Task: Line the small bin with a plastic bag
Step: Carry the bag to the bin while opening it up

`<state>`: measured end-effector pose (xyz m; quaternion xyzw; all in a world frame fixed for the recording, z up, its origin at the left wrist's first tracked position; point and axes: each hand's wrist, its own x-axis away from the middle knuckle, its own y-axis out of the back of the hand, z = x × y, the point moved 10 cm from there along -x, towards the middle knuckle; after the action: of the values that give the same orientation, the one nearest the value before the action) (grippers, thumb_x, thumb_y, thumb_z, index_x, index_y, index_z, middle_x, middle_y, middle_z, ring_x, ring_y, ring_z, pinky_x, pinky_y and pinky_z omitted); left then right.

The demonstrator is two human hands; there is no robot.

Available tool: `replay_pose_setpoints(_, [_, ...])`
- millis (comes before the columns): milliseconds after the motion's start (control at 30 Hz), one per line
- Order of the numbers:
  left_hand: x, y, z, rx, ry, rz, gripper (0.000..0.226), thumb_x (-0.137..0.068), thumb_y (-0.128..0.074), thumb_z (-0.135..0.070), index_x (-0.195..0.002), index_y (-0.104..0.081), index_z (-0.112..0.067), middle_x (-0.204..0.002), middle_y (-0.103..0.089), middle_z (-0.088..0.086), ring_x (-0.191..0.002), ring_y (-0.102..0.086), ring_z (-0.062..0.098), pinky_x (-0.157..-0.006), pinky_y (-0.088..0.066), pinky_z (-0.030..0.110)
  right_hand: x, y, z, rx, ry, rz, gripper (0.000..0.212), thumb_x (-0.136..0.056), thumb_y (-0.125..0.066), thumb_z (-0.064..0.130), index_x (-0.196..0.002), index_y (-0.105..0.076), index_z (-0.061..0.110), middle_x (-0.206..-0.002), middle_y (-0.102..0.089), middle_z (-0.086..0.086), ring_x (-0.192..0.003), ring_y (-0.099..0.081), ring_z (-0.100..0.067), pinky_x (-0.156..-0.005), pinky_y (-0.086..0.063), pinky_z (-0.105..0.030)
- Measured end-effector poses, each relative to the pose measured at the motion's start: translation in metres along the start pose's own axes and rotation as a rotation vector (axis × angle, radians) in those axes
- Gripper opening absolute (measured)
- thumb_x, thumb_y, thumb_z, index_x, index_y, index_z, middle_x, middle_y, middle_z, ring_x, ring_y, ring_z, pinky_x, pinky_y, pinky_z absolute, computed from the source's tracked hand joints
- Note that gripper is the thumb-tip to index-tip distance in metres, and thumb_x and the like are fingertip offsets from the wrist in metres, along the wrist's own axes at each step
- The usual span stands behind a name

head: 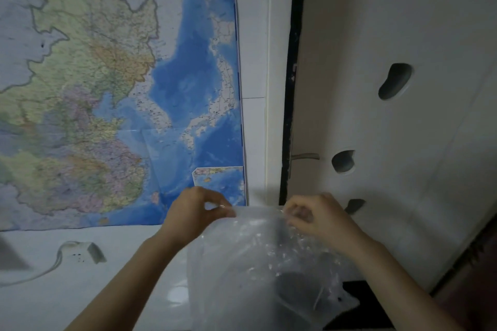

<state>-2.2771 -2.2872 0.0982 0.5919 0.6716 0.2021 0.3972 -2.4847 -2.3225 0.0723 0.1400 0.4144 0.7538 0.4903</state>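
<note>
A clear, crinkled plastic bag (258,263) hangs in front of me, held up by its top edge. My left hand (196,212) pinches the top edge at the left. My right hand (314,215) pinches the same edge at the right. The edge is stretched between the two hands. Through the plastic a dark rounded shape (298,287) shows low down; I cannot tell whether it is the small bin.
A large map (115,88) hangs on the white wall at the left. A wall socket with a plug and white cable (80,252) sits below it. A white door with dark oval cut-outs (395,80) and a lever handle (305,156) stands at the right.
</note>
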Motion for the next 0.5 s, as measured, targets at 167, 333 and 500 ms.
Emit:
replay_pose_setpoints(167, [0.010,0.010,0.046,0.030,0.097,-0.008,0.024,-0.064,-0.078,-0.037,-0.051,-0.064,-0.051,-0.060,-0.068,-0.029,-0.070,-0.066,-0.003,-0.070,-0.049,0.022,0.006,0.014,-0.016,0.007,-0.053,-0.010,0.006,-0.076,-0.074,0.025,-0.073,-0.071,0.029,-0.065,-0.066,0.016,-0.063,-0.059,0.005,-0.062,-0.045,-0.016])
replay_pose_setpoints(333, [0.027,-0.028,0.059,-0.142,0.147,0.277,0.061,-0.058,-0.084,-0.040,-0.114,-0.062,-0.032,-0.125,-0.054,-0.015,-0.117,-0.050,0.007,-0.103,-0.038,0.028,0.001,-0.004,-0.006,0.066,-0.039,0.046,0.006,-0.077,-0.073,0.028,-0.076,-0.070,0.023,-0.072,-0.069,0.006,-0.069,-0.062,-0.005,-0.068,-0.051,-0.027])
replay_pose_setpoints(500, [0.020,-0.076,-0.029,0.022,-0.103,0.277,0.088,-0.055,-0.077,-0.057,-0.133,-0.042,-0.037,-0.136,-0.050,-0.015,-0.122,-0.045,0.005,-0.105,-0.036,0.029,-0.007,-0.027,0.023,0.007,0.011,0.049,0.014,-0.071,-0.077,0.029,-0.080,-0.066,0.029,-0.074,-0.067,0.009,-0.067,-0.059,0.000,-0.064,-0.049,-0.023])
